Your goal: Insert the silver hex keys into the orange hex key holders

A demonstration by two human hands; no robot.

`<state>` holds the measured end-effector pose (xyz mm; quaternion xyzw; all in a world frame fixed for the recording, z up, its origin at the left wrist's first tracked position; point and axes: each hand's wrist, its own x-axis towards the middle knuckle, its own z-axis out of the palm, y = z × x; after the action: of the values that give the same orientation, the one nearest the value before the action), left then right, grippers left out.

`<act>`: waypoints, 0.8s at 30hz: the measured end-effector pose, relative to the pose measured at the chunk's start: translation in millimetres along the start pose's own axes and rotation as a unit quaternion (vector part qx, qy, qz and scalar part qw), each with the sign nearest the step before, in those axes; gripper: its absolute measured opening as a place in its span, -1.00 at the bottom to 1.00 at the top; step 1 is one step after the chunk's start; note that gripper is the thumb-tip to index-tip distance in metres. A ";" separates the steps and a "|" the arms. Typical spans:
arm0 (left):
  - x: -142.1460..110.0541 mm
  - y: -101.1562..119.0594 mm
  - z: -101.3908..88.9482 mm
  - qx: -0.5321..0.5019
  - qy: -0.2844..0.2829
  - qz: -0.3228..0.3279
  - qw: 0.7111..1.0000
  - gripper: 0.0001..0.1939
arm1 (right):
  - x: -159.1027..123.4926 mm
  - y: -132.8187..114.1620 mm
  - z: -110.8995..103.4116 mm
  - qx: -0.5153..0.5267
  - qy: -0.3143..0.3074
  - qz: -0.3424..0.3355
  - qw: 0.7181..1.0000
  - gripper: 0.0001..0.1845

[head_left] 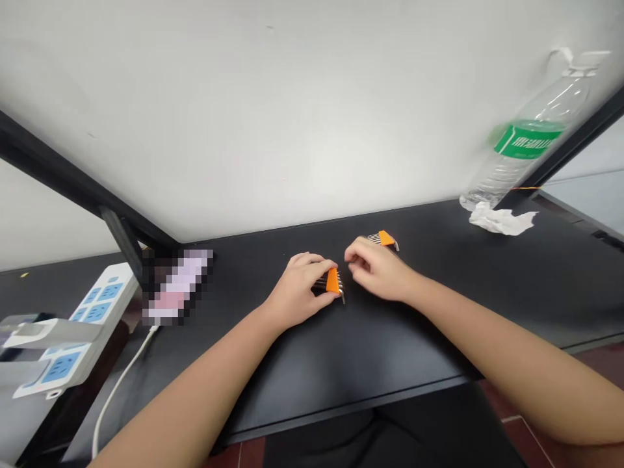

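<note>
My left hand (pixel 303 286) rests on the black table with thumb and fingers closed around a hex key set (pixel 333 281). Its orange holder shows between the fingertips, with the bent metal ends of several keys sticking out to the right. Just right of it, my right hand (pixel 377 268) hovers with curled fingers pinched toward the thumb; whatever may be in them is hidden. Behind that hand lies a second hex key set (pixel 387 238), also in an orange holder, its straight shafts partly covered by the knuckles.
A white power strip (pixel 104 296) with plugs is at the left, beside a blurred-out phone (pixel 182 286) on a white cable (pixel 121 383). At the back right, a clear plastic bottle (pixel 529 140) leans near a crumpled tissue (pixel 502 221). A white wall (pixel 292 117) rises behind the black table (pixel 487 279).
</note>
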<state>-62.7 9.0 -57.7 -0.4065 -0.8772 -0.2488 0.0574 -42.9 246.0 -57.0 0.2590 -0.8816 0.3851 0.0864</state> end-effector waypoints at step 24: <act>0.7 -7.6 3.0 0.011 0.012 -0.007 1.000 -0.54 | 1.4 0.0 -15.2 -0.052 -0.085 0.038 0.994 -0.84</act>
<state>-68.5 6.8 -63.1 -0.3964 -0.8821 -0.2443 0.0710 -44.8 256.4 -46.1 0.2521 -0.9139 0.3180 0.0093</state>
